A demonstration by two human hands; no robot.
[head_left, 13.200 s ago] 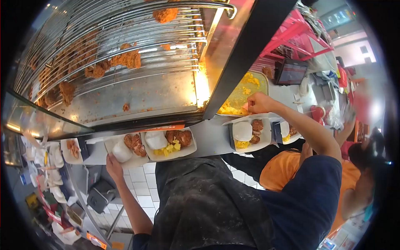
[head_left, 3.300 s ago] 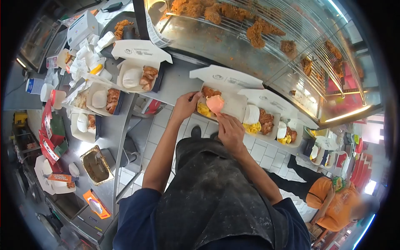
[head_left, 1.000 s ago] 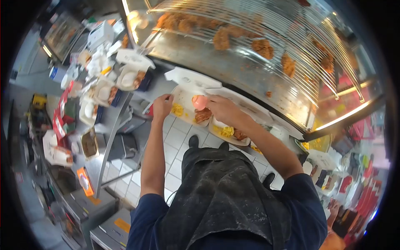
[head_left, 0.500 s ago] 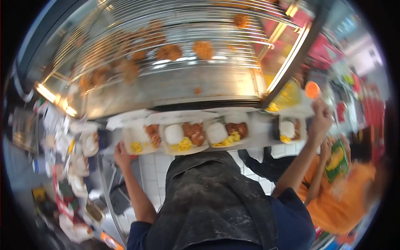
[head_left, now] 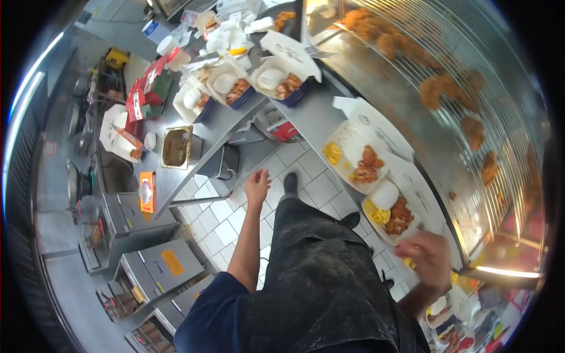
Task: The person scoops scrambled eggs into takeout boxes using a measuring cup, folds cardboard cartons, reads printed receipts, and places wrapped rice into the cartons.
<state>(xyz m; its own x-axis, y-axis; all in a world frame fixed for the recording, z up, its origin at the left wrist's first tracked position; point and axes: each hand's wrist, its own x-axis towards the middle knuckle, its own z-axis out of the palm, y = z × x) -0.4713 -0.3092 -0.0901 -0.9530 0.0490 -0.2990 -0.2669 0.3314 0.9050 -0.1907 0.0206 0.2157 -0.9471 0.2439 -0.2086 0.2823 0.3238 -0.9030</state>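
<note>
My left hand point(head_left: 258, 183) hangs over the tiled floor, away from the counters. Its fingers are loosely bent and a little apart, with nothing in them. Blurred by motion, my right hand point(head_left: 428, 257) is at the near end of an open meal box point(head_left: 369, 228) with white rice point(head_left: 385, 195), yellow scrambled egg point(head_left: 376, 213) and browned chicken pieces point(head_left: 400, 216). Whether that hand holds anything is unclear. Beside this box stands another open box point(head_left: 348, 134) with egg and chicken pieces.
A glass-fronted warmer point(head_left: 406, 88) with fried chicken on racks runs along the right. Several open rice boxes point(head_left: 281, 76) stand at the counter corner. A metal container point(head_left: 178, 147) and an orange box point(head_left: 147, 191) sit on the left counter. Grey drawers point(head_left: 168, 265) stand lower left.
My view has swung left, towards the corner and left counter. My left hand has come away from the boxes. My right hand has moved from beside an orange round thing to the box with rice.
</note>
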